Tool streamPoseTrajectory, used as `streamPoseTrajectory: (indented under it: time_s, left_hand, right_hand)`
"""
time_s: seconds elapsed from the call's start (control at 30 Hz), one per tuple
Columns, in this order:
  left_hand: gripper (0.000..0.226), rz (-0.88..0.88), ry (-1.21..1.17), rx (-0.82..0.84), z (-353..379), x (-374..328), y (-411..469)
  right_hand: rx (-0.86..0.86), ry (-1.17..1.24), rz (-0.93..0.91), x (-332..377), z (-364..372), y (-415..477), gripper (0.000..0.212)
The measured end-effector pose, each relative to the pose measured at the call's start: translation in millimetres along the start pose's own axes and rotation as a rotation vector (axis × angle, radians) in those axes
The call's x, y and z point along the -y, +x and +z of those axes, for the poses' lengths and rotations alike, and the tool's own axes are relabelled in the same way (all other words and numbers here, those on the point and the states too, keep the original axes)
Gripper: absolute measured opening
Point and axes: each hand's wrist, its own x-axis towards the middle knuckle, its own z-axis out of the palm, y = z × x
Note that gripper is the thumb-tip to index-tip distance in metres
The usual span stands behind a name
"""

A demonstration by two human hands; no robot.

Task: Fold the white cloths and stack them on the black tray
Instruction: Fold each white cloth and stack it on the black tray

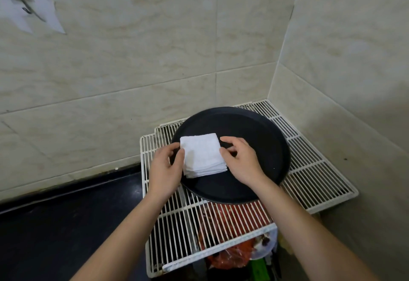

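Several folded white cloths (202,155) sit stacked on the round black tray (261,139), which rests on a white wire rack (309,170). Left hand (164,170) and right hand (241,161) pinch the stack's opposite sides. Soft, light terry probably shifts easily, so gripping the edges suits it.

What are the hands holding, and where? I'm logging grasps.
Both hold the cloth stack on the tray: left hand at its left edge, right hand at its right edge.
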Motion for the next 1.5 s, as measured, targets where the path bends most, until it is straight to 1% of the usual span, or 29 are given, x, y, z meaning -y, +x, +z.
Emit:
streamPoseTrajectory:
  time_s: [0.03, 0.07, 0.13, 0.2, 0.27, 0.33, 0.4, 0.47, 0.53, 0.6, 0.7, 0.73, 0.8, 0.83, 0.9, 0.97, 1.03, 1.1, 1.17, 1.27, 1.37, 1.5]
  left_hand:
    - [0.035, 0.119, 0.112, -0.003, -1.7, 1.1, 2.2]
    - [0.043, 0.216, 0.215, 0.037, -2.6, 2.9, 5.4]
    - [0.060, 0.337, 0.400, 0.207, -1.1, 9.4, 11.5]
    - [0.067, 0.332, 0.561, 0.399, 2.4, 16.7, 13.9]
    - [0.067, 0.243, 0.641, 0.522, 4.4, 22.4, 14.8]
    - [0.067, 0.184, 0.634, 0.562, 5.2, 23.4, 13.8]
    - [0.069, 0.182, 0.591, 0.556, 5.0, 25.2, 11.1]
    - [0.073, 0.208, 0.529, 0.491, -2.9, 25.7, 7.4]
    - [0.075, 0.248, 0.464, 0.368, -15.1, 25.1, 4.6]
    - [0.071, 0.259, 0.458, 0.238, -36.7, 25.4, 2.3]
    - [0.071, 0.264, 0.581, 0.066, -70.6, 30.0, -7.3]
    - [0.072, 0.245, 0.647, -0.028, -93.1, 37.8, -15.8]
    - [0.073, 0.231, 0.736, -0.120, -122.0, 44.1, -28.6]
    - [0.074, 0.204, 0.788, -0.170, -138.8, 48.4, -39.1]
    - [0.075, 0.058, 0.890, -0.266, -183.0, 65.1, -68.8]
    - [0.076, -0.083, 0.959, -0.328, -220.4, 81.5, -103.0]
    - [0.078, -0.244, 1.014, -0.389, -256.1, 102.7, -146.4]
    - [0.080, -0.378, 1.061, -0.400, -288.0, 119.2, -185.9]
    - [0.082, -0.467, 1.091, -0.417, -319.2, 135.7, -216.1]
    - [0.084, -0.523, 1.105, -0.445, -357.2, 150.3, -241.6]
    - [0.084, -0.580, 1.079, -0.499, -409.1, 171.2, -274.8]
    - [0.084, -0.608, 1.071, -0.535, -488.0, 213.9, -327.8]
  right_hand:
    - [-0.003, -0.074, -0.049, 0.2, -1.1, -0.2, 0.038]
    - [0.020, -0.148, -0.087, 1.3, -1.5, 0.7, 0.042]
    - [0.130, -0.296, -0.121, 4.9, 0.0, 3.7, 0.051]
    - [0.259, -0.448, -0.127, 6.3, 5.3, 5.0, 0.057]
    - [0.352, -0.561, -0.117, 2.3, 11.7, 3.2, 0.060]
    - [0.376, -0.588, -0.100, -2.6, 14.3, 0.4, 0.061]
    - [0.342, -0.570, -0.098, -3.9, 12.5, -2.2, 0.062]
    - [0.282, -0.534, -0.104, 1.0, 10.0, -5.0, 0.063]
    - [0.212, -0.497, -0.113, 8.0, 6.6, -7.9, 0.064]
    - [0.142, -0.512, -0.159, 19.2, 7.6, -8.5, 0.065]
    - [0.082, -0.548, -0.250, 43.9, 19.0, -3.4, 0.067]
    - [0.102, -0.543, -0.312, 60.2, 38.8, -3.1, 0.068]
    - [0.084, -0.541, -0.396, 80.0, 64.9, -4.3, 0.070]
    - [0.088, -0.546, -0.447, 90.4, 82.7, -7.0, 0.070]
    - [0.123, -0.564, -0.599, 115.6, 132.8, -21.7, 0.071]
    - [0.171, -0.570, -0.691, 133.6, 178.5, -38.5, 0.072]
    - [0.269, -0.560, -0.782, 152.2, 224.0, -63.4, 0.073]
    - [0.348, -0.548, -0.842, 165.7, 261.1, -89.4, 0.074]
    - [0.405, -0.546, -0.898, 179.7, 290.2, -113.7, 0.076]
    - [0.456, -0.542, -0.907, 198.4, 321.5, -136.9, 0.077]
    - [0.487, -0.524, -0.955, 226.6, 365.2, -175.7, 0.077]
    - [0.500, -0.518, -1.019, 272.2, 439.3, -234.9, 0.078]
